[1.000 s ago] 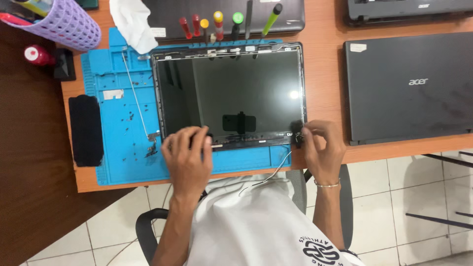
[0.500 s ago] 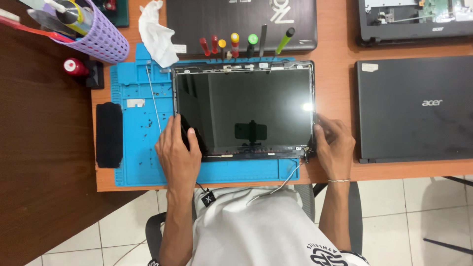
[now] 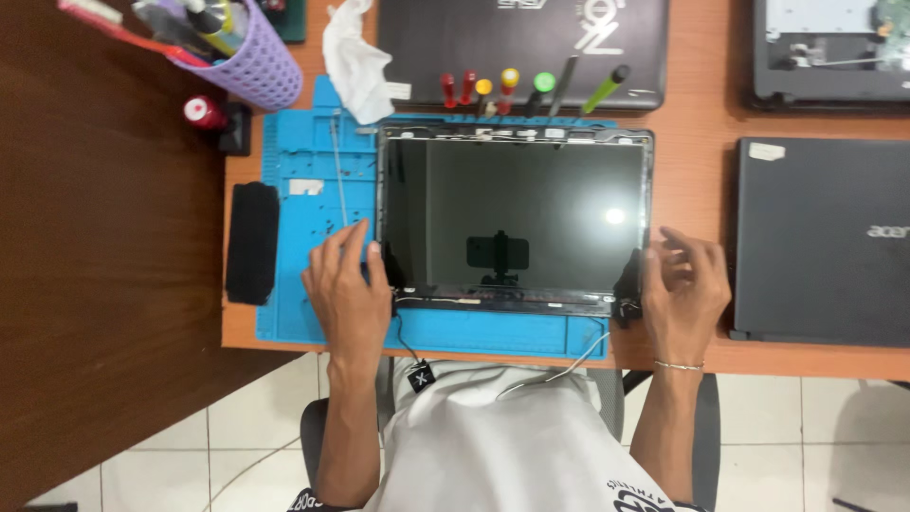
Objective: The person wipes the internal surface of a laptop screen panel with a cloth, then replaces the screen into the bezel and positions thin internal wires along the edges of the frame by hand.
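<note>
Head view: glossy flat screen panel (image 3: 517, 218), rubbery blue mat (image 3: 303, 228).

Purple basket (image 3: 248, 68), white cloth (image 3: 355, 59), closed laptop (image 3: 823, 242), screwdrivers (image 3: 509, 87)

dark laptop screen (image 3: 517, 218) (glossy), blue mat (image 3: 303, 284)

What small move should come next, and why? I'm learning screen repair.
Probably grip both lower corners and lift gently: the left hand and right hand flank the laptop screen panel, whose cables hang over the blue mat.
</note>
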